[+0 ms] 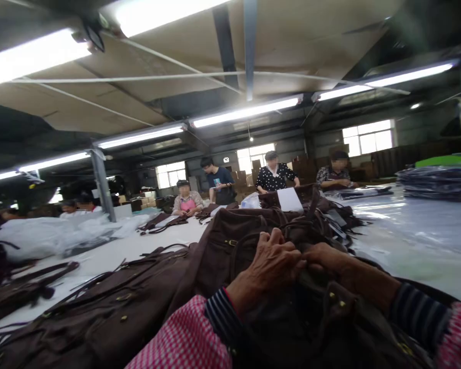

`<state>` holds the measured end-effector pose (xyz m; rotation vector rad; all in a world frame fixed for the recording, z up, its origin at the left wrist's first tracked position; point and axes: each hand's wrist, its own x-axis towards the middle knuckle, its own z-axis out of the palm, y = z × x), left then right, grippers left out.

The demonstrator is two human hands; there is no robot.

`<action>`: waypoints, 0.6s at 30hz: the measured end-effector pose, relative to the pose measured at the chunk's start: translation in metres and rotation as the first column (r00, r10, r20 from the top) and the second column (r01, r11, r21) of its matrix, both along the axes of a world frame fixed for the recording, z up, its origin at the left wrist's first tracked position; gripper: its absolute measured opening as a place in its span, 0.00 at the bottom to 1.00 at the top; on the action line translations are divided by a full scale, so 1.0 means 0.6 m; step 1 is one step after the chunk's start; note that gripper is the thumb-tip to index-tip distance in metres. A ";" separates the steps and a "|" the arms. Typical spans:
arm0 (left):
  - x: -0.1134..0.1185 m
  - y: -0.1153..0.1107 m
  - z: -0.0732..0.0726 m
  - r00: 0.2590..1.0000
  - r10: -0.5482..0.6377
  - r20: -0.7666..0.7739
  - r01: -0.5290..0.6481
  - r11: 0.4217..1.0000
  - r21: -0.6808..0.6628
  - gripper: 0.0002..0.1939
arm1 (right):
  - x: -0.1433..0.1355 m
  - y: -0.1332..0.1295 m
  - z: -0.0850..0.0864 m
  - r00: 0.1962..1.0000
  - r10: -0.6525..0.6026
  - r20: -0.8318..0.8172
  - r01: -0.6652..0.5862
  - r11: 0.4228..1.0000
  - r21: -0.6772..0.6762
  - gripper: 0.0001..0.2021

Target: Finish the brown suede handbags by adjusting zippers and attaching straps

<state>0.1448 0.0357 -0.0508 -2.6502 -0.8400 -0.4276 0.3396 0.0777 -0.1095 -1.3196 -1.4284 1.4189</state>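
Directly in front of me lies a dark brown bag (223,230) with straps and small brass-coloured fittings. My left hand (274,261) is bent over it with curled fingers, pinching at the bag's fabric or strap. Close against its fingertips, my right hand (322,259) is closed on the same part of the bag. Exactly what sits between the fingers is hidden by the hands. Another brown bag (130,302) lies flat to the left, its thin straps trailing across it.
More brown bags with white paper (290,200) are piled beyond my hands. Clear plastic wrap (54,236) heaps up at left, by a metal post (103,184). Wrapped flat goods (438,182) are stacked at right. Several people work across the white table (172,234).
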 end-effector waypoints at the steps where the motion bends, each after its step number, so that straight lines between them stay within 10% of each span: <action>1: -0.001 -0.001 -0.001 1.000 -0.003 -0.003 0.003 1.000 0.008 0.18 | 0.000 0.004 -0.001 1.000 -0.007 0.007 0.007 1.000 0.008 0.14; 18: 0.008 0.002 0.037 0.997 -0.044 0.056 0.034 0.985 0.170 0.20 | 0.011 -0.032 0.008 0.980 0.075 -0.182 -0.036 0.978 0.206 0.17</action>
